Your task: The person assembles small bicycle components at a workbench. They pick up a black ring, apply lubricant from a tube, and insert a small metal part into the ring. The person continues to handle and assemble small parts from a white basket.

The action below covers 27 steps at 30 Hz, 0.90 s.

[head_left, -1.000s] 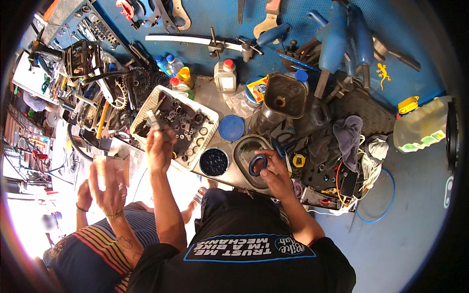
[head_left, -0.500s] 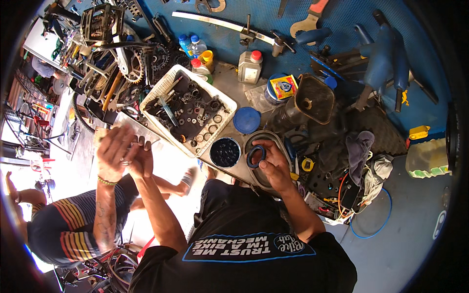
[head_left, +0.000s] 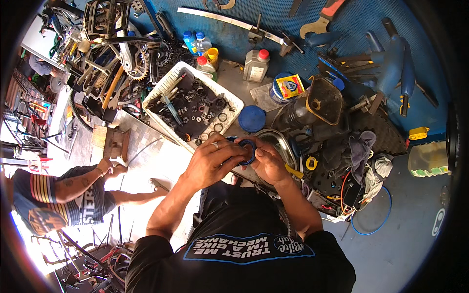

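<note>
Apparently we are working two-handed on the dark ring (head_left: 253,155) by the desk's (head_left: 230,78) near edge, right hand (head_left: 267,162) pinching it, left hand (head_left: 215,158) against it, its grip unclear, so the next move likely calls for steady support.

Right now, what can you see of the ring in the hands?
The ring is blue-black and round, with an open centre and a slight sheen; its material is unclear. It is tilted, opening partly facing the camera, held up off the bench. The right hand grips its right side; the left hand overlaps its left side, hiding part of it.
</note>
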{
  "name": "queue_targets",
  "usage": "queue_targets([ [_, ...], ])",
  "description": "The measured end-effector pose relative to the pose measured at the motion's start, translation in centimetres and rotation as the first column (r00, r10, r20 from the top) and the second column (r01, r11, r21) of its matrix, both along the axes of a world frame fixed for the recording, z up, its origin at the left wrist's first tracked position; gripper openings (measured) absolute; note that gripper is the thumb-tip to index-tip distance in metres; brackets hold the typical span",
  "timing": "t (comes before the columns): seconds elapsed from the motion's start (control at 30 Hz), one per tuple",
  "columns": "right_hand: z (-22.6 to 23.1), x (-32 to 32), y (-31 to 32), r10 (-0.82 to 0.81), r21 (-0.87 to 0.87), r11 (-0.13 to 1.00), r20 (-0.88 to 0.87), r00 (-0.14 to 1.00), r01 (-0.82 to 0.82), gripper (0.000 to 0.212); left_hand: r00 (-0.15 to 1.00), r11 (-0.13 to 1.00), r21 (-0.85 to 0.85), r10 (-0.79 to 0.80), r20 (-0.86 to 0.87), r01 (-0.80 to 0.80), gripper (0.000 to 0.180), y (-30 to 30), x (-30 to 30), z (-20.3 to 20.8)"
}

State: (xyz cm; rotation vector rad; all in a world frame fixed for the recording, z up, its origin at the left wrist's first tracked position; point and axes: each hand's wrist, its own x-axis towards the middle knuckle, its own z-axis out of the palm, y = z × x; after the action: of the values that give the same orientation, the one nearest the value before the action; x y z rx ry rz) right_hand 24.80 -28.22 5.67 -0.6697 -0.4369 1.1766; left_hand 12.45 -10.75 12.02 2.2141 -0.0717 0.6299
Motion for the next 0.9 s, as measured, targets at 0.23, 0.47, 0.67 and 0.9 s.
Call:
queue_targets([
  [0.23,-1.6,-1.0,1.3,0.166,-0.113,0.976,-0.165,0.972,-0.186,0.056,0.993,0.987,0.106,-0.12,-0.013,0.121,0.021,2.9,-0.2,-0.4],
  [0.47,2.2,-3.1,4.1,0.027,-0.196,0.953,0.813,0.582,0.231,0.072,0.952,0.857,-0.497,-0.026,-0.306,-0.137,0.008,4.6,-2.5,-1.6],
  [0.67,2.9,-3.2,8.7,-0.268,0.284,0.927,0.959,-0.097,0.244,0.083,0.955,0.705,-0.692,-0.071,-0.289,-0.157,0.007,8.0,-3.4,-3.1],
  [0.9,2.7,-4.4,12.7,0.159,-0.255,0.945,-0.186,0.97,-0.204,0.037,0.989,0.909,-0.415,-0.045,-0.143,-0.018,0.005,12.2,-4.6,-1.8],
])
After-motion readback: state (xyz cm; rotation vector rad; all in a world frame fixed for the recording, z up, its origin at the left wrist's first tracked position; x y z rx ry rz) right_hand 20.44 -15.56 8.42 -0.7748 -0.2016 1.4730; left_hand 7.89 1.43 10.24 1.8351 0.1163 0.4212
